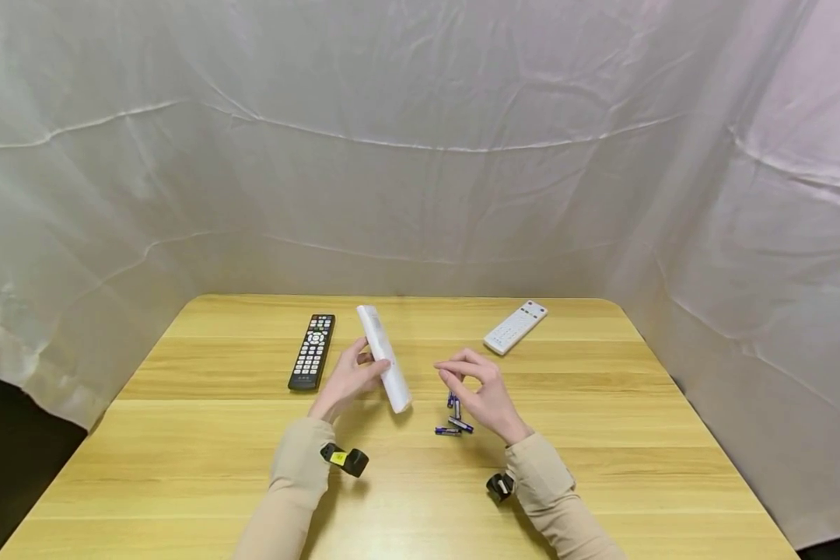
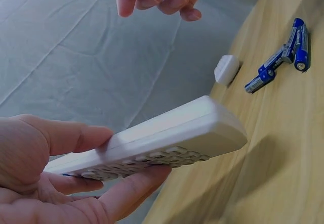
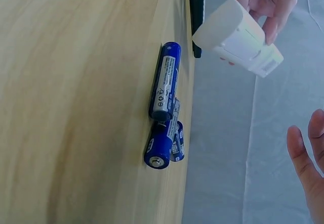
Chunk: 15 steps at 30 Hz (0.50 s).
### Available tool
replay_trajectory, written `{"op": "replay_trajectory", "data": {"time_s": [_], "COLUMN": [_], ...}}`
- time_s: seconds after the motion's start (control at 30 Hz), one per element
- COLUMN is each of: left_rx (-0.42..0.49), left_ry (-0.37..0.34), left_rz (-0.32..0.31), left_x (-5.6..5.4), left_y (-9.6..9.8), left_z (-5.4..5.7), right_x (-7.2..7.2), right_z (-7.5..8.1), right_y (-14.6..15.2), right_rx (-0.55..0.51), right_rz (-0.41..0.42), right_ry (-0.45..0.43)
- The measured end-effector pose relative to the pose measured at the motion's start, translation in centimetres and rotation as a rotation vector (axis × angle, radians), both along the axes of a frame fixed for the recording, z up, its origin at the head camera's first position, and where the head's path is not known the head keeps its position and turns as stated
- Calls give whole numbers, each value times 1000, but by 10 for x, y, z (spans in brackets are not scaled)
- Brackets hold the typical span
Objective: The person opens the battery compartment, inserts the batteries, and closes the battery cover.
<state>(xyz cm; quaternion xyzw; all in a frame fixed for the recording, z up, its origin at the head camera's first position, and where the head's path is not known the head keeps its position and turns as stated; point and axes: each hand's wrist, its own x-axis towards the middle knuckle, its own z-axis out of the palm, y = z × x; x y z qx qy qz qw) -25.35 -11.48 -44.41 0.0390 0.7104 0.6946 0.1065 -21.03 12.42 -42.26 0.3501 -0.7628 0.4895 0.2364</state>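
My left hand (image 1: 347, 381) holds a white remote control (image 1: 390, 375) tilted above the table, thumb on one side and fingers on the other. In the left wrist view the buttons of this remote (image 2: 174, 128) face down, with fingers against them. Its smooth back (image 3: 245, 42) shows in the right wrist view. To the right hovers my right hand (image 1: 490, 397), thumb and index finger bent toward each other with nothing between them. Just below that hand, several blue batteries (image 1: 460, 425) lie in a loose cluster, some overlapping (image 3: 164, 85).
A black remote control (image 1: 312, 352) lies left of my left hand. Farther back on the right lies a second white remote control (image 1: 516, 327), buttons up. The wooden table (image 1: 420, 498) ends at a pale hanging cloth (image 1: 420, 194) behind and at the sides.
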Motion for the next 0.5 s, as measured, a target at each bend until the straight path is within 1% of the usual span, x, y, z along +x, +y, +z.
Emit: {"op": "replay_trajectory", "data": {"time_s": [0.1, 0.17, 0.3, 0.5], "left_rx": [12, 34, 63, 61], "left_ry": [-9, -13, -22, -43], "left_rz": [-4, -18, -42, -66], "left_x": [4, 5, 7, 8], "left_y": [1, 1, 1, -1], "left_z": [-2, -3, -2, 1], "right_x": [1, 1, 2, 3], "right_z": [0, 0, 0, 1], "right_y": [1, 2, 2, 2], "right_rx": [7, 9, 6, 5], "right_rz": [1, 2, 3, 2], "right_ry": [-4, -7, -9, 5]}}
